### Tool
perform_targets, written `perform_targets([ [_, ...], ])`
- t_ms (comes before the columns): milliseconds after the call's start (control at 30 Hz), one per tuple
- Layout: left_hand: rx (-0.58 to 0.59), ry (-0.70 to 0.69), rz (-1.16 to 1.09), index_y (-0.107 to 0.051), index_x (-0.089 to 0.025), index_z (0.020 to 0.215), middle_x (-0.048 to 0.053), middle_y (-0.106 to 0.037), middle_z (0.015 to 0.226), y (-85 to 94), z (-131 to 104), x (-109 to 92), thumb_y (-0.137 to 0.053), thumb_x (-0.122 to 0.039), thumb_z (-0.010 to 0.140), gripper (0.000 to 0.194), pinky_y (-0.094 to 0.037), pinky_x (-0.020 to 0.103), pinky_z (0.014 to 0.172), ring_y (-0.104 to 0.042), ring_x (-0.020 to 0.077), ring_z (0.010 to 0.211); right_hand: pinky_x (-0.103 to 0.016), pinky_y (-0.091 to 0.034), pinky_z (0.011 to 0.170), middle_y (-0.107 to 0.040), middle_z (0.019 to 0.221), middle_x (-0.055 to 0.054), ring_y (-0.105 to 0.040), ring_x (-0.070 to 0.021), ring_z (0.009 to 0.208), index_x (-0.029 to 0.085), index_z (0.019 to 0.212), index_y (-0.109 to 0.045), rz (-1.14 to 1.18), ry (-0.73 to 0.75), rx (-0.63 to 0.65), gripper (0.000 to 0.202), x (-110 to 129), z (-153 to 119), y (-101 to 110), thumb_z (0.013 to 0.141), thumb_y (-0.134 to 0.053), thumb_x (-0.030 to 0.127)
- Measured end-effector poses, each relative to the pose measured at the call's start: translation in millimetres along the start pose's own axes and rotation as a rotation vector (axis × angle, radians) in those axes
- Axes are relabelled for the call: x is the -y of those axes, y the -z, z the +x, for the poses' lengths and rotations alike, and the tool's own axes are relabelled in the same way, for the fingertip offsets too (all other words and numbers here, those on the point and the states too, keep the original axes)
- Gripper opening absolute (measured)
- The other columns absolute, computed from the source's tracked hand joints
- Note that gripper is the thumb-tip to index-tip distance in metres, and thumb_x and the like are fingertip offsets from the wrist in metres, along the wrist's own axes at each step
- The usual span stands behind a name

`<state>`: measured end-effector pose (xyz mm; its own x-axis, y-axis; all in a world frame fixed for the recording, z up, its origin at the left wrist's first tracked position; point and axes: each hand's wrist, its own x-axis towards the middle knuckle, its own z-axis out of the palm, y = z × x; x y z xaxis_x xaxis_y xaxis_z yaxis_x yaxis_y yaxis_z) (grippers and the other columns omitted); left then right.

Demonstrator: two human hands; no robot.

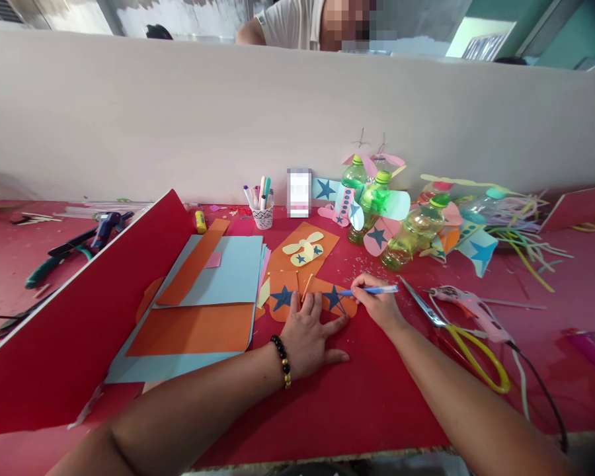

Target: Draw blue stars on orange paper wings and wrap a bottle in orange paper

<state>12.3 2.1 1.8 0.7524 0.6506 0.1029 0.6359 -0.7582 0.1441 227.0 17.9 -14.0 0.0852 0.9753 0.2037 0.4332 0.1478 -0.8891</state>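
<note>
Rearward, the red bench [377, 410] is bounded by a pale partition [178, 119]; orange paper [334, 299] is pressed by splayed left fingers [307, 306], a blue pen [383, 289] pinched by right fingers [361, 284].

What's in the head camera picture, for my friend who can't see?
A right hand holds a blue pen at a dark star on orange paper, while the left hand rests spread across the paper and red table. Colored sheets lie on the left; bottles with paper shapes, scissors and a pink glue gun are on the right.

Red table [387, 403], orange cutouts [281, 297], scissors [438, 320], glue gun [472, 312]
</note>
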Motion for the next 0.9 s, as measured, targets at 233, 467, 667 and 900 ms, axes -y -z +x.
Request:
perform_targets([
  [233,-0.004,-0.002,0.001,-0.043,-0.043,0.138,0.013,-0.039,0.142,-3.8,0.2,1.2,-0.036,-0.079,0.079,0.070,-0.015,0.064,0.103,-0.031,0.0393,0.128,-0.027,-0.042,0.057,-0.055,0.058,0.003,-0.054,-0.0152,0.058,0.021,0.070,-0.055,0.025,-0.003,0.010,0.012,0.6,-0.6,0.3,0.080,-0.053,0.025],
  [467,-0.002,-0.001,-0.013,-0.045,-0.042,0.137,0.014,-0.040,0.141,-1.7,0.5,0.5,-0.035,-0.079,0.079,0.069,-0.015,0.065,0.103,-0.031,0.0391,0.130,-0.026,-0.040,0.053,-0.053,0.055,0.003,-0.052,-0.0142,0.053,0.021,0.067,-0.055,0.049,-0.017,0.025,0.012,2.8,-2.0,1.1,0.079,-0.053,0.024],
  [667,-0.018,0.006,-0.026,-0.044,-0.044,0.137,0.013,-0.039,0.142,-4.7,-0.4,1.3,-0.036,-0.079,0.079,0.068,-0.014,0.065,0.104,-0.030,0.0391,0.130,-0.026,-0.044,0.054,-0.060,0.061,0.001,-0.057,-0.0144,0.056,0.020,0.074,-0.055,0.128,-0.058,-0.064,0.015,-2.5,-2.7,3.0,0.083,-0.055,0.032],
  [900,-0.044,0.008,-0.048,-0.035,-0.046,0.140,0.012,-0.033,0.145,-10.8,-0.6,4.7,-0.034,-0.079,0.079,0.070,-0.015,0.065,0.104,-0.025,0.0434,0.134,-0.024,-0.050,0.052,-0.064,0.074,-0.002,-0.063,-0.0156,0.063,0.021,0.090,-0.057,0.175,-0.102,-0.094,0.027,-7.9,-1.1,-0.2,0.086,-0.055,0.047],
])
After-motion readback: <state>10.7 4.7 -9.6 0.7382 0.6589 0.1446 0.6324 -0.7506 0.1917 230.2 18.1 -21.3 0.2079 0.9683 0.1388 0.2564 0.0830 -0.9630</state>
